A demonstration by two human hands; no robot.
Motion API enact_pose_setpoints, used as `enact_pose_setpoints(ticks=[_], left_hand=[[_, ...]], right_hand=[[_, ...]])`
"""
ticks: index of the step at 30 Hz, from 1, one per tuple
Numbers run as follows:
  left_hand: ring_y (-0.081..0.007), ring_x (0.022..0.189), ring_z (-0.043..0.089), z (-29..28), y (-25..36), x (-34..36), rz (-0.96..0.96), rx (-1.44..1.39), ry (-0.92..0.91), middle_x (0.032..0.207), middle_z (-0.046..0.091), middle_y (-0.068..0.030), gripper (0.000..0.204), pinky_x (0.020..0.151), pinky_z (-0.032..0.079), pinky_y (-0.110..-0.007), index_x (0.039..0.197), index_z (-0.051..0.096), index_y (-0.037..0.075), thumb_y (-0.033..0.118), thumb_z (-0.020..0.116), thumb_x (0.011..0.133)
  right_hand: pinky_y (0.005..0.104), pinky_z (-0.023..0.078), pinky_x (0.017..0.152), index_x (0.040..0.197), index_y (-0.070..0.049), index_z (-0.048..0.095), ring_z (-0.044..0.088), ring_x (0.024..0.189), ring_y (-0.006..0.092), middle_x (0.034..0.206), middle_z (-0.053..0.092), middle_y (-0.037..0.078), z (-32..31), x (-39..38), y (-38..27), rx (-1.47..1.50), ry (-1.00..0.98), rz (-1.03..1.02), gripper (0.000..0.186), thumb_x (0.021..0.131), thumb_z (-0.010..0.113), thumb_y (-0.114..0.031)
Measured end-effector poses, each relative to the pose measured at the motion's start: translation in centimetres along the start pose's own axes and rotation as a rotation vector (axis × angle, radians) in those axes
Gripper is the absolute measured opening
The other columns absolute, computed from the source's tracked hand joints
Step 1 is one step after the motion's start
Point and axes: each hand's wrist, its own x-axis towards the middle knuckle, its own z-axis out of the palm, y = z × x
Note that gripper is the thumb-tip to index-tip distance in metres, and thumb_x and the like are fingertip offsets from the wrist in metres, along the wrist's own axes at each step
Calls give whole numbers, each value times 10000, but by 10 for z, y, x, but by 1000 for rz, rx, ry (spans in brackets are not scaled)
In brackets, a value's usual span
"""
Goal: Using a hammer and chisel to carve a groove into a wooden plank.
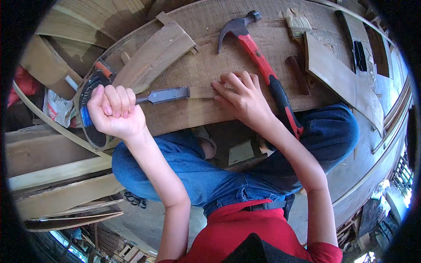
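My left hand (116, 109) is closed in a fist around the handle of a chisel (169, 95). The handle is mostly hidden in the fingers, and the flat steel blade points right over a broad wooden plank (206, 48). A thin, pale wood strip (202, 92) runs from the blade's tip to my right hand (240, 94). The right fingers are bent and pinch its far end, partly hiding it. Just right of that hand lies a claw hammer (258, 59), its red and black handle reaching down to my right knee.
A curved wooden piece (153, 57) lies on the plank's left part. At the right are a brush (298, 24), a dark brown stick (298, 75) and a long thin board (342, 81). Stacked boards (61, 175) stand at the left. My bent legs (175, 166) flank the plank's near edge.
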Motion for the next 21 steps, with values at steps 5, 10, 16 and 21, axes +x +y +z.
enact_pose_setpoints(ticks=[5,10,16,21], left_hand=[[-70,320,135,-2,0,0,16,-4,-32,399,222,45,389,339,139,-225,484,264,187,126,386,849],[-74,308,151,-4,-1,1,12,-6,-51,398,223,33,369,327,154,-231,503,256,173,143,368,853],[-74,309,150,-3,-1,1,2,-19,-65,401,224,32,370,325,156,-230,505,252,169,145,367,856],[-72,308,151,1,-1,0,1,2,-39,401,222,33,375,325,160,-228,504,250,170,150,370,859]], right_hand=[[381,375,796,1070,-118,596,468,977,225,1033,506,39,1,0,-1,-8,10,-4,327,757,631,-204],[382,375,794,1076,-121,594,469,973,227,1039,507,40,1,0,0,-22,1,-6,339,752,638,-206],[382,379,788,1084,-123,592,471,967,229,1043,511,41,1,1,-1,-30,3,-9,346,752,638,-208],[382,380,783,1085,-124,594,473,960,230,1039,514,43,0,1,-1,-13,11,-11,342,756,633,-211]])
